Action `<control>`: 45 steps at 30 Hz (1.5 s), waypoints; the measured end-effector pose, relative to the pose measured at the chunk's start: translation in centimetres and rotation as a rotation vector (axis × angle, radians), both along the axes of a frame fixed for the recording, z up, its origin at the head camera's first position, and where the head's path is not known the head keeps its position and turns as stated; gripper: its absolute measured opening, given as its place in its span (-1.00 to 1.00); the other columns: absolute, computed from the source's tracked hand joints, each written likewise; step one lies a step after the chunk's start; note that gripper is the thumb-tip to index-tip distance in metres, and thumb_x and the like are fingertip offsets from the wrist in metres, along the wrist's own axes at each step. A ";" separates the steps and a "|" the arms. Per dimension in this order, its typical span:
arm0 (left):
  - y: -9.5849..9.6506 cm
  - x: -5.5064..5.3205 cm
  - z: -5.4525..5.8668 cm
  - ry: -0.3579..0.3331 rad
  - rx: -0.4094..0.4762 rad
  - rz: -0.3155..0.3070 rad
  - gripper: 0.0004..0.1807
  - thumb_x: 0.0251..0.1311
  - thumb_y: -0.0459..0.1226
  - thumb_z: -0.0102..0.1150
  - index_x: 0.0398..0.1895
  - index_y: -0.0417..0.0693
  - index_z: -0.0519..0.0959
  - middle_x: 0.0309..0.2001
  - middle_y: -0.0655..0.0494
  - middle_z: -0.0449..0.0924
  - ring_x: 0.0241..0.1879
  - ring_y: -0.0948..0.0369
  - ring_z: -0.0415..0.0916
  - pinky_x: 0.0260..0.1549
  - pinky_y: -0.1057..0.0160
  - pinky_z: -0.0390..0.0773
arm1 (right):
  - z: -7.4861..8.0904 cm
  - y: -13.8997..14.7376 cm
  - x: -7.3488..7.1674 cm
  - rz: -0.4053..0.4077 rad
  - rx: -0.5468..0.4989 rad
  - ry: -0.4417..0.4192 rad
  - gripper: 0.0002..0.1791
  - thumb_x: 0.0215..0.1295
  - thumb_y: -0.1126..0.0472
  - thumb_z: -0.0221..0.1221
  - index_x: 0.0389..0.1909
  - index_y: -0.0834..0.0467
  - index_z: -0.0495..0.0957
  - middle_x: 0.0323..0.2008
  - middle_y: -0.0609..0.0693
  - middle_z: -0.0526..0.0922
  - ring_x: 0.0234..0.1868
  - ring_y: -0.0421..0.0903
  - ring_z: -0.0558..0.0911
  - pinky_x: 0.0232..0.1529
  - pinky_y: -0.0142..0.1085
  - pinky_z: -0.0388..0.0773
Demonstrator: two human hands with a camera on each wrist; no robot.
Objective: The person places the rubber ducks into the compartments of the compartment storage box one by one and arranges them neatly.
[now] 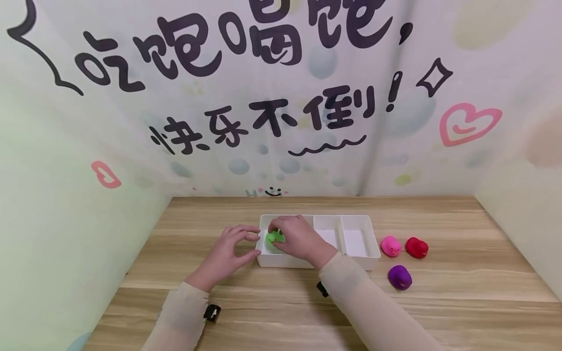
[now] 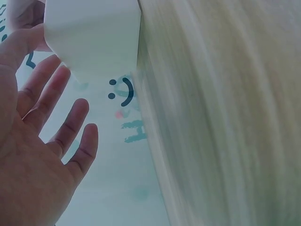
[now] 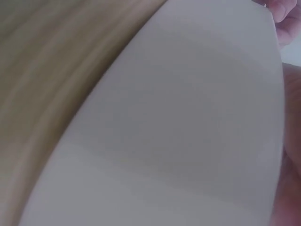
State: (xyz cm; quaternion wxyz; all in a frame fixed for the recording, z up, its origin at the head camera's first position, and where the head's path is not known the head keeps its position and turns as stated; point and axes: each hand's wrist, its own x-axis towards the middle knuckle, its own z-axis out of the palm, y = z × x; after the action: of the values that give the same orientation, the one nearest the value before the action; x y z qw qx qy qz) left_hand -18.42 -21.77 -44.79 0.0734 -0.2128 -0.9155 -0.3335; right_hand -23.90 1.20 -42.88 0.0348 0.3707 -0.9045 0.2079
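A light green toy duck [image 1: 273,240] sits inside the left end of a white divided box [image 1: 281,262]. My right hand [image 1: 298,238] reaches over the box and pinches the duck between thumb and fingers, covering part of it. At the box's left end is my left hand [image 1: 228,252], its fingers spread and its thumb near the front corner. The left wrist view shows fingertips [image 2: 63,70] right at the box's end wall [image 2: 94,37]. In the right wrist view the box's long side [image 3: 164,117] fills most of the picture.
Right of the box, a pink duck [image 1: 391,246] and a red duck [image 1: 416,247] lie side by side, with a purple duck [image 1: 400,277] nearer me. All stand on a wood-grain table [image 1: 465,278]. A printed cloth wall [image 1: 219,170] rises behind.
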 end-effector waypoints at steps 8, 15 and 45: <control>0.2 0.1 0.0 -0.006 0.010 0.008 -0.72 0.18 -0.18 0.50 -0.07 0.04 0.70 0.25 0.15 0.62 0.13 0.06 0.42 0.14 -0.11 0.48 | 0.3 -0.5 -0.1 -0.036 0.035 -0.034 -0.77 0.20 0.22 0.47 -0.14 0.07 0.70 -0.21 -0.11 0.77 -0.15 -0.14 0.69 0.18 0.14 0.50; 0.2 0.1 0.0 -0.005 0.019 0.004 -0.72 0.18 -0.17 0.50 -0.06 0.01 0.70 0.25 0.13 0.62 0.15 0.03 0.42 0.16 -0.14 0.47 | 0.2 -1.2 0.0 -0.103 0.099 -0.078 -0.74 0.18 0.21 0.49 -0.12 0.03 0.70 -0.16 -0.14 0.78 -0.09 -0.14 0.70 0.34 0.25 0.33; 0.0 -0.2 -0.3 0.003 0.007 0.007 -0.70 0.19 -0.16 0.50 -0.05 0.00 0.71 0.25 0.17 0.61 0.18 0.03 0.42 0.19 -0.14 0.46 | -0.1 -0.6 0.4 -0.076 0.015 -0.051 -0.77 0.21 0.19 0.46 -0.12 0.02 0.71 0.01 -0.05 0.73 0.16 -0.04 0.63 0.35 0.20 0.24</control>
State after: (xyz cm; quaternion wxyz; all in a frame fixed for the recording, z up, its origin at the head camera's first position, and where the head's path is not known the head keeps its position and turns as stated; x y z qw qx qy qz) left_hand -18.63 -21.78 -45.07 0.0767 -0.2100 -0.9149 -0.3362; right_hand -23.54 0.57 -43.02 0.0167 0.3308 -0.9201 0.2089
